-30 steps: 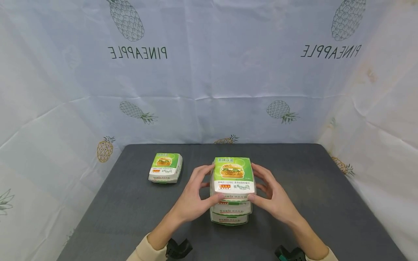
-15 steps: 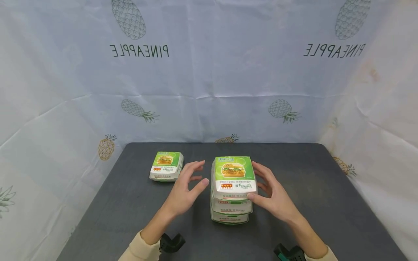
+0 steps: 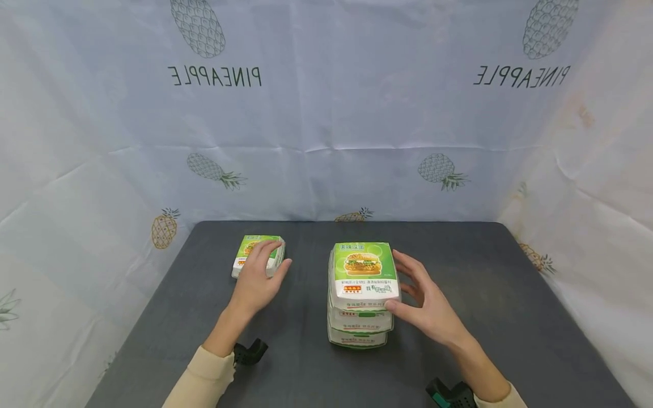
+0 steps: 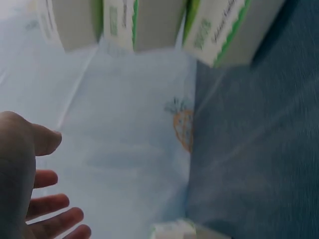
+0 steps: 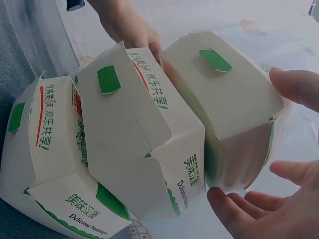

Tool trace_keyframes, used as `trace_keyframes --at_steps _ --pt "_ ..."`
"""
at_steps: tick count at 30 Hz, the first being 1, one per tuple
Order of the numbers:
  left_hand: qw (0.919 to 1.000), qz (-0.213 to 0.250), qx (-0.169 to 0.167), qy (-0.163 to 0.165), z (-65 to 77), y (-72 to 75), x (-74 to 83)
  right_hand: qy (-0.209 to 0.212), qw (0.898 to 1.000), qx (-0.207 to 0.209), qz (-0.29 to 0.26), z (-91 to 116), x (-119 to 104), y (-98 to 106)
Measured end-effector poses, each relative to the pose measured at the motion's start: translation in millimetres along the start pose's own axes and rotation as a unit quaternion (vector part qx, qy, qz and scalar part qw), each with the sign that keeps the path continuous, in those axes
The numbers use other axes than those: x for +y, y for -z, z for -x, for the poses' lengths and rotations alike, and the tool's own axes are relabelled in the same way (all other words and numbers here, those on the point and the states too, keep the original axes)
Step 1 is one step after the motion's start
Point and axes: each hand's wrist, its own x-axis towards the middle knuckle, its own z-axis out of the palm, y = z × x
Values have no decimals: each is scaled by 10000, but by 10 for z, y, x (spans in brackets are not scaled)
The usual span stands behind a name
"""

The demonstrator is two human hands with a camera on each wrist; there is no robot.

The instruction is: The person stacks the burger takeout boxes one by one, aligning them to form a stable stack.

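Left hand (image 3: 257, 277) moved onto single cardboard box (image 3: 248, 253) | right hand (image 3: 425, 303) touches stack (image 3: 362, 294)

1. A dark grey table (image 3: 484, 283) with a matte top stands against the pineapple-print sheet.
2. A stack of three burger boxes (image 3: 362, 294) stands near the table's middle, towards the front.
3. A single burger box (image 3: 248, 249) lies well apart, by the far left corner.
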Motion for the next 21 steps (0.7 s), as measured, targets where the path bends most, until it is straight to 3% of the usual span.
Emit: trace_keyframes --at_steps 7,12,17,21 --pt "9976 -486 -182 466 12 100 -352 -28 10000 28 -43 1 6 8" --pt "9932 -424 -505 961 34 161 -529 -37 9999 -10 -125 6 3 14" --pt "9816 -233 -1046 1578 42 206 -681 -34 9999 -6 -163 11 0 21" --pt "9677 46 -1471 2046 51 247 -815 -19 9999 -11 -165 7 3 16"
